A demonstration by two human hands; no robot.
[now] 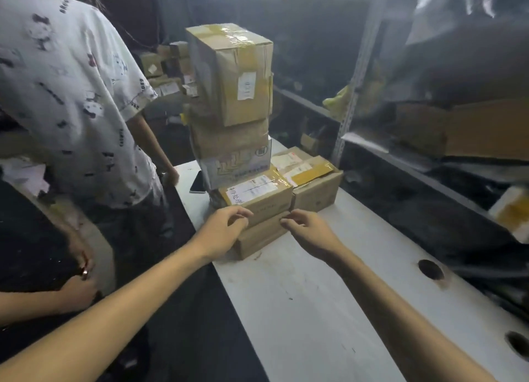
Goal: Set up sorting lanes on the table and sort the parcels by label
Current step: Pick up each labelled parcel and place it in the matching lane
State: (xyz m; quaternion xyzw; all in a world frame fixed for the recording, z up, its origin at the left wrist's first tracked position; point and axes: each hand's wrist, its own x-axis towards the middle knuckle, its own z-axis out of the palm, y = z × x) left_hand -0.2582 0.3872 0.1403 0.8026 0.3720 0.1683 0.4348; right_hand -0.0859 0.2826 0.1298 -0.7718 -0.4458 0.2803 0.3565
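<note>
A person in a white patterned shirt (71, 95) fills the upper left of the frame, back turned. Below, at the left edge, another hand (77, 293) is closed round something small that is too blurred to name.

A dark phone (197, 182) lies flat on the white table (315, 324), just left of the foot of the stack.

The parcels are at the centre of the frame, piled five high near the table's left edge. The flat bottom box (263, 240) lies with its long side running across the frame. The labelled box (257, 194) on it lies the same way, its label facing up. Above sit a printed box (237, 164) and a brown box (229, 138). The top box (232, 72) stands on end, long axis upright, with a white label on its right-hand face.

The left hand (226, 230) is at the left front of the two lowest boxes, fingers loosely bent and grasping nothing. The right hand (309, 230) is at the bottom box's right front corner, fingers likewise loose; whether the tips touch the cardboard I cannot tell.

A low box (315, 192) sits against the stack's right side, taped top up. Two round holes (430, 269) pierce the table at lower right. Metal shelving (352, 95) stands at the upper right.
</note>
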